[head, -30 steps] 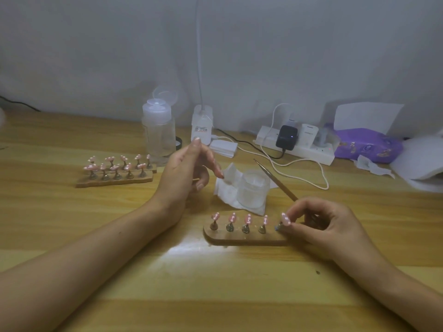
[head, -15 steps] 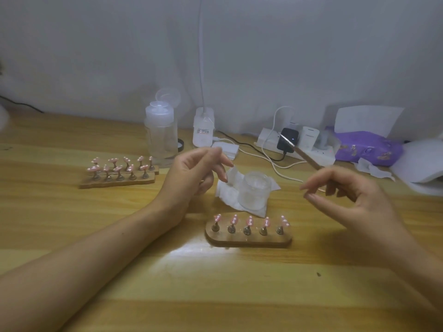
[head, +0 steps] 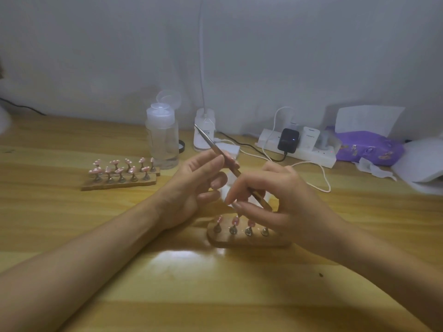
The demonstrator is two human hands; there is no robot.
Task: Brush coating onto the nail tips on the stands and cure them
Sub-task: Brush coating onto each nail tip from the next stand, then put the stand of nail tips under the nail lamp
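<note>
1. Gripping the lower part of a thin brush [head: 236, 173], the right hand [head: 290, 202] holds it between curled fingers above the near stand [head: 239, 239].
2. The brush has a brown-gold handle and a slim grey metal front. It slants up and away to the left, and its fine end is in front of a small white container [head: 203, 137] at the back.
3. The left hand [head: 191, 188] is half curled with its fingertips at the shaft. I cannot tell if they really pinch it or only touch it.
4. The near stand is a short wooden block on the table [head: 215, 295]. It carries a row of little metal holders with pink nail tips [head: 236, 220] on top. The right hand covers its right end.
5. The far stands [head: 119, 182], two wooden strips one behind the other, lie to the left, well apart from the hands. They hold more pink tips.
6. A clear bottle [head: 163, 142] with its flip cap up stands just behind the far stands.
7. A white tissue [head: 224, 190] shows between the two hands and is mostly hidden by them.
8. At the back right lies a power strip [head: 309, 153] with a black charger [head: 288, 140] plugged in, and a white cable [head: 323, 178] loops over the table.
9. A purple packet [head: 369, 147] rests beside the strip.
</note>
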